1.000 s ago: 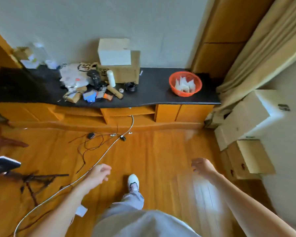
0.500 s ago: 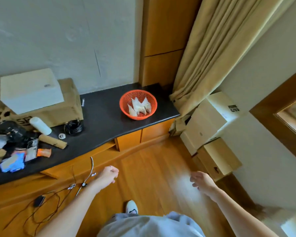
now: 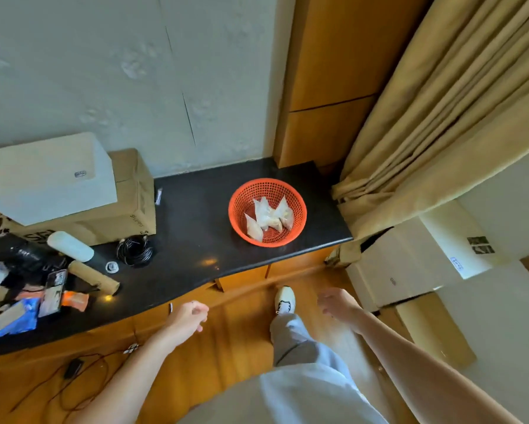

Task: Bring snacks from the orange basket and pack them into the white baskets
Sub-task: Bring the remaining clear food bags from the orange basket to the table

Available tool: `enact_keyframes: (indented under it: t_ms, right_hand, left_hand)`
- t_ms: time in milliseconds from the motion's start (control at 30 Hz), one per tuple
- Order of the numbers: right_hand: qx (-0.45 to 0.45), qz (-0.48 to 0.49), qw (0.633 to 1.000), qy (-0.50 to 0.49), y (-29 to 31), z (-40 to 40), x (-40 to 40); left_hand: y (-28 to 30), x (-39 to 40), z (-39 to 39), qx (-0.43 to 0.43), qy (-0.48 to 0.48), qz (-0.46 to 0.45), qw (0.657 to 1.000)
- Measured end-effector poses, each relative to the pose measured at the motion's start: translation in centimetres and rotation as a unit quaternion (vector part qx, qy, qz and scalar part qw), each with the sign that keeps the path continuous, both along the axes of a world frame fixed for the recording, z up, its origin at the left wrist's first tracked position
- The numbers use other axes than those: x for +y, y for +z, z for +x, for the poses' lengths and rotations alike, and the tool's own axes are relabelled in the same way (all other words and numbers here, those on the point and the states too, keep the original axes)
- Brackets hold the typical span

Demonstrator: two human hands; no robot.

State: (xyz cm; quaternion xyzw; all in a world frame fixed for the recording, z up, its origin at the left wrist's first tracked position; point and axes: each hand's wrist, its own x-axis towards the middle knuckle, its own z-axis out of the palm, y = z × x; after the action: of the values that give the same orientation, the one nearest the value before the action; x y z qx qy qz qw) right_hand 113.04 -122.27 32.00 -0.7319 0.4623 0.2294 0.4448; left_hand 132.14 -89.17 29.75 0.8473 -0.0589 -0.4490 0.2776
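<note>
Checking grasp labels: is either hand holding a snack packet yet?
No: the left hand and right hand are empty above the floor, and the snack packets lie in the orange basket.

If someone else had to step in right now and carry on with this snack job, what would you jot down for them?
Hands: left hand and right hand both hold nothing, fingers loosely curled, out in front over the wooden floor, short of the counter.
Things: the orange basket sits on the black counter near its right end, beside the curtain. Several clear snack packets lie inside it. No white baskets are in view.
Done: nothing picked up yet.
Left: reach the basket, take the packets, find the white baskets and pack them.
</note>
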Motion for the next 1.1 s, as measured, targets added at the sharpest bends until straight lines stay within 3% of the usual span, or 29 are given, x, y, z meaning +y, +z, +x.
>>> enact_keyframes:
  t_ms: [233,367,467,600,767,933,1100]
  right_hand:
    - [-0.011,0.010,0.986,0.166,-1.8,17.9,-10.0]
    - [-0.014,0.011,0.979,0.201,-2.5,24.9,-14.0]
    - [-0.020,0.013,0.985,0.170,-4.6,27.9,-16.5]
    - [0.020,0.021,0.987,0.161,-10.2,30.0,-19.3]
    - [0.069,0.020,0.984,0.164,-16.9,33.5,-21.0]
    - [0.035,-0.055,0.973,0.220,-22.2,36.5,-19.8]
    - [0.123,-0.136,0.944,0.274,-24.6,36.5,-18.4]
  left_hand:
    - [0.5,-3.2,2.1,0.021,0.207,0.042,0.977]
    - [1.9,-8.0,4.8,0.034,0.240,0.045,0.969]
    - [1.4,-13.4,9.4,0.035,0.205,0.041,0.977]
    - [-2.8,-21.8,16.7,0.026,0.077,0.082,0.993]
    - [-9.0,-31.1,23.3,-0.053,-0.063,0.107,0.991]
    - [-14.6,-32.6,23.0,-0.009,-0.072,0.132,0.989]
    - [-17.1,-31.0,20.0,-0.012,-0.059,0.120,0.991]
